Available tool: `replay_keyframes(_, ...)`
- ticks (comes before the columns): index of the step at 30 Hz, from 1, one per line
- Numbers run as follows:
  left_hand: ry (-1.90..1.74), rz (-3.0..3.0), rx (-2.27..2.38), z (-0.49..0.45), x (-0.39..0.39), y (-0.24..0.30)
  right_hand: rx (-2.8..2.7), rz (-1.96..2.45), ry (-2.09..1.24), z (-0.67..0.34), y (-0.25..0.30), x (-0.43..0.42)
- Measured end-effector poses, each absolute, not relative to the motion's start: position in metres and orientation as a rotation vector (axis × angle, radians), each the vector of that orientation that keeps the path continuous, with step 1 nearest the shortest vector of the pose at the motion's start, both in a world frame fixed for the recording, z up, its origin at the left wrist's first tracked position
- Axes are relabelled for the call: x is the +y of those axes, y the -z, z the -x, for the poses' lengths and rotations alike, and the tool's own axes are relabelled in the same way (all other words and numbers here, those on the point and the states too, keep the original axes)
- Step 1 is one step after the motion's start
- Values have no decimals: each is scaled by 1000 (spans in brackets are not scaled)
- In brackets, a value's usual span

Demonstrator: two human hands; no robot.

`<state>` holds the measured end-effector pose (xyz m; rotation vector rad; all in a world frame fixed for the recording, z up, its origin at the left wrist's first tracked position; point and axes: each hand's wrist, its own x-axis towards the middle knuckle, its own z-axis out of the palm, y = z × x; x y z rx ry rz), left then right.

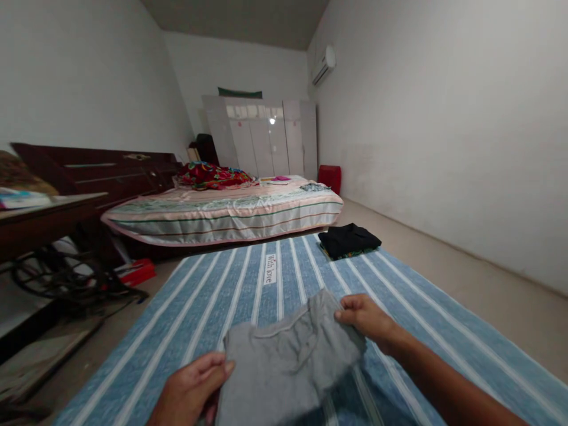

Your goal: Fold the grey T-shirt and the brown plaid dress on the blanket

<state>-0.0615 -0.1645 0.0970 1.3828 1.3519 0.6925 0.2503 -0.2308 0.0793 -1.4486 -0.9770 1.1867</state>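
A grey garment (286, 361) lies partly folded on a blue and white striped sheet (248, 290) in front of me. My left hand (190, 390) pinches its near left edge, thumb on top. Fingers curled, my right hand (366, 316) grips the garment's far right corner. A folded black garment (348, 239) rests on the far right corner of the striped sheet, apart from both hands.
A mattress with a striped cover (222, 216) lies beyond the sheet, with a red patterned cloth (210, 176) on it. A dark wooden table over a treadle frame (53, 260) stands at left. White wardrobes (261, 139) and a red bin (329, 177) stand at the back wall.
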Motion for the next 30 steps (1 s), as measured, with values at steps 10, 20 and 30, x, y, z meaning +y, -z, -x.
replay_keyframes(10, -892, -1502, 1033, -159, -31, -113, -927, 1754, -741, -437, -125, -125)
replay_keyframes(20, -1013, -1539, 1024, -293, 54, -136, -847, 1961, -206, -547, -147, -47)
replay_keyframes(30, -645, -1526, 1267, -334, 82, -62, -800, 2414, 74, -544, -57, -21)
